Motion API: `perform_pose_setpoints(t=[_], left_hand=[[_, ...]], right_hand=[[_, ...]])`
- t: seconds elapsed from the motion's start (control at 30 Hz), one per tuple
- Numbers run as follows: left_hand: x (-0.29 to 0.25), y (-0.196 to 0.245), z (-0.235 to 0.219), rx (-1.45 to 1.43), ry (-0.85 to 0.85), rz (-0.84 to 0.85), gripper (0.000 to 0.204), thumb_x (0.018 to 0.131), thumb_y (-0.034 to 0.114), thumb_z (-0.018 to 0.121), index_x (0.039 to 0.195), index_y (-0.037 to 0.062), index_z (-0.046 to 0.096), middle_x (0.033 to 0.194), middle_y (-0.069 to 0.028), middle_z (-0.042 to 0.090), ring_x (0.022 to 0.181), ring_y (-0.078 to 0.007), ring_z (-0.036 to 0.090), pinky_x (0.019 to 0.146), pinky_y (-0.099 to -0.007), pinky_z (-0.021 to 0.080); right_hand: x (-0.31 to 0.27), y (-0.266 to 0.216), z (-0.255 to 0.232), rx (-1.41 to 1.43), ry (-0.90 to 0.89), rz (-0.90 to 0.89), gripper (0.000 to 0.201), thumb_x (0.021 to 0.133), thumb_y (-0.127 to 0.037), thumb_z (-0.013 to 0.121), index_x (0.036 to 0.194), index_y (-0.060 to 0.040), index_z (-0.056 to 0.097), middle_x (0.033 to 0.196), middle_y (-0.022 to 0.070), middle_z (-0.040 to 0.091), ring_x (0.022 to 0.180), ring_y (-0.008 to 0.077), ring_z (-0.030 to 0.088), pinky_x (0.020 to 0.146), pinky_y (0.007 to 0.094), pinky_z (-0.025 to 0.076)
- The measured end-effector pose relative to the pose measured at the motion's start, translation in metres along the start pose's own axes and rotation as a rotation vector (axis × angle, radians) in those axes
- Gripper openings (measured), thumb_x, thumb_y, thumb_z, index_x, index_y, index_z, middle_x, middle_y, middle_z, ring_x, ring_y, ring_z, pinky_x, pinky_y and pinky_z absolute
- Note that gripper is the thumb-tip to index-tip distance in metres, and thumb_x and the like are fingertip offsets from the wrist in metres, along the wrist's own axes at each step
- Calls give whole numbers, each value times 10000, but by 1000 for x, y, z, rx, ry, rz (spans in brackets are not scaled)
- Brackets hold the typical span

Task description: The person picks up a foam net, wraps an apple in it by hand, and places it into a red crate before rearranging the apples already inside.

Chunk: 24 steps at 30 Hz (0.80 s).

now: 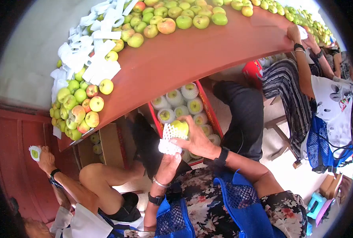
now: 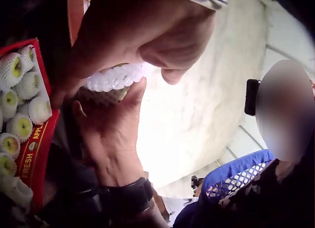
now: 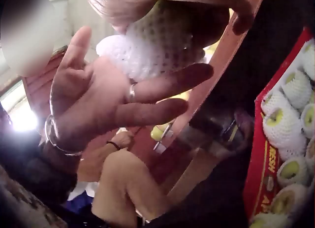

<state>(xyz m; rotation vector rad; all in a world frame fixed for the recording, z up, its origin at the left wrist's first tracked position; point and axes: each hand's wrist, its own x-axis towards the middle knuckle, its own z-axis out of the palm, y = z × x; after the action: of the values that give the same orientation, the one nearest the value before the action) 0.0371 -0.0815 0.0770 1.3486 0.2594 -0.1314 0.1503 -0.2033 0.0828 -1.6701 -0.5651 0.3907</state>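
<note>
A green apple (image 1: 180, 127) sits partly inside a white foam net (image 1: 169, 139) over the person's lap. The right hand (image 1: 199, 142) grips the netted apple, thumb across its front. Just below, the left hand (image 1: 168, 168) touches the net. In the right wrist view, the left hand (image 3: 98, 102) lies under the net (image 3: 147, 53), palm up, its fingers straight and spread. The left wrist view has the right hand (image 2: 115, 134) curled around the netted apple, the foam (image 2: 115, 79) bunched between both hands; the apple itself is mostly hidden there.
A red box (image 1: 154, 115) of netted apples stands between the knees, under the edge of a red-brown table (image 1: 164, 59). Loose apples (image 1: 81, 95) and a pile of foam nets (image 1: 101, 59) lie on the table. People sit on both sides, each holding a white net.
</note>
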Motion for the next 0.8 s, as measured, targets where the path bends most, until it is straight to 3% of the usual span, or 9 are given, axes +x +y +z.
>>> perform_pose_setpoints(t=[0.17,0.27,0.37,0.4,0.5,0.63,0.67,0.77,0.8], left_hand=[[2,12,10,-280,10,-118,741,857,429,539,1391,87,153,1353,-92,346,1251,-276,367,1025,-453,300],[0,22,5,-301,-57,-140,669,890,368,510,1397,87,175,1385,-91,300,1261,-318,351,979,-452,363],[-1,28,-3,-429,-136,-57,605,881,378,510,1355,71,297,1360,-109,356,1213,-392,399,912,-495,430],[0,30,-7,-436,-124,-78,564,888,361,497,1327,40,347,1347,-144,374,1131,-410,478,746,-443,539],[0,41,-10,-387,-45,-97,564,902,340,475,1334,11,318,1319,-183,400,1018,-420,554,606,-353,574],[6,25,-19,-472,137,-147,391,909,284,489,1183,5,497,1121,-173,573,919,-258,632,463,-242,518],[10,17,-22,-649,183,-135,322,905,279,503,1087,17,549,1022,-119,628,856,-160,644,421,-201,446],[14,6,-25,-803,112,-184,310,905,280,505,1073,23,551,1025,-95,631,831,-133,641,421,-181,410],[19,7,-26,-854,18,-152,338,907,285,499,1104,11,527,1040,-88,623,843,-137,629,503,-198,454]], right_hand=[[3,20,0,-53,92,-104,463,794,-325,615,1075,7,459,930,162,591,889,271,577,770,340,448],[7,33,12,544,89,214,350,862,-296,536,1038,5,506,940,102,601,878,202,573,767,321,451],[10,45,21,1053,4,334,288,907,-272,471,1020,-15,539,960,63,603,871,153,568,783,310,456],[10,44,20,1133,-2,373,284,911,-273,467,1026,-24,540,959,65,603,874,151,568,789,312,457],[12,38,15,1315,-40,424,277,916,-273,468,1054,-41,530,970,70,600,886,146,566,804,317,459],[9,33,13,1211,-36,299,309,898,-223,481,1143,-39,448,1051,83,560,981,176,547,870,329,435],[7,32,13,1134,-11,259,331,891,-203,480,1173,-40,418,1079,90,544,1023,193,540,901,336,422],[3,33,11,1017,-10,178,329,863,-170,544,1145,-45,429,1070,67,559,944,160,564,834,295,455],[0,30,10,915,-28,129,361,837,-171,576,1145,-52,429,1065,69,561,960,167,563,844,296,451]])
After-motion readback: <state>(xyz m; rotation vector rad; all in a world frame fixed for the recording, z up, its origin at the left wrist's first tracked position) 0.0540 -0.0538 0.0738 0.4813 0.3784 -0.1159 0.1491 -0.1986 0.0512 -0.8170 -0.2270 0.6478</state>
